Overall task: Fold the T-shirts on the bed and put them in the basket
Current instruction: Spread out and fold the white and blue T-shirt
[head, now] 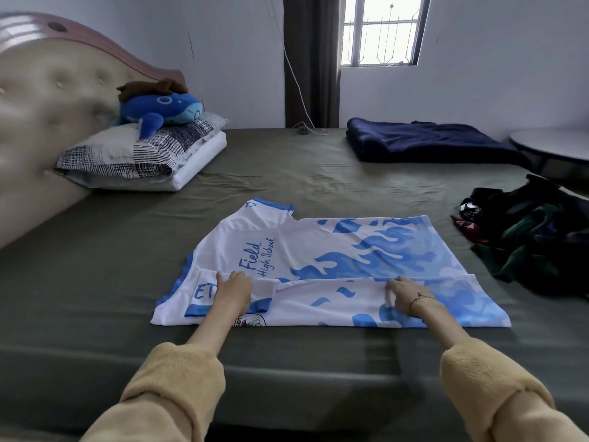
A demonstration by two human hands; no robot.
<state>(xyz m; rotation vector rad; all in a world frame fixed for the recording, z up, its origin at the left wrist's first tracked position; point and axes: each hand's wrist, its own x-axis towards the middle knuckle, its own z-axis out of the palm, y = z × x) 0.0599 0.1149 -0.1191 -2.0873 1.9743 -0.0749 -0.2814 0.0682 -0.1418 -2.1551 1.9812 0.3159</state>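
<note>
Both your arms reach straight out over the bed (287, 173). Your left hand (234, 293) lies flat, fingers straight, on the shirt (334, 250)'s folded near edge; your right hand (403, 295), blurred, seems to press flat there too. The shirt lies crosswise, collar left, hem right.

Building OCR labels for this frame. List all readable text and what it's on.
"Field" on the shirt, in blue script.
"High School" beside it, same shirt.
"ET" on the folded near strip; the left hand hides the rest.
Crest at the shirt's near edge: letters cut off, unreadable.
Logos on the dark clothes pile: too small to read.
</note>
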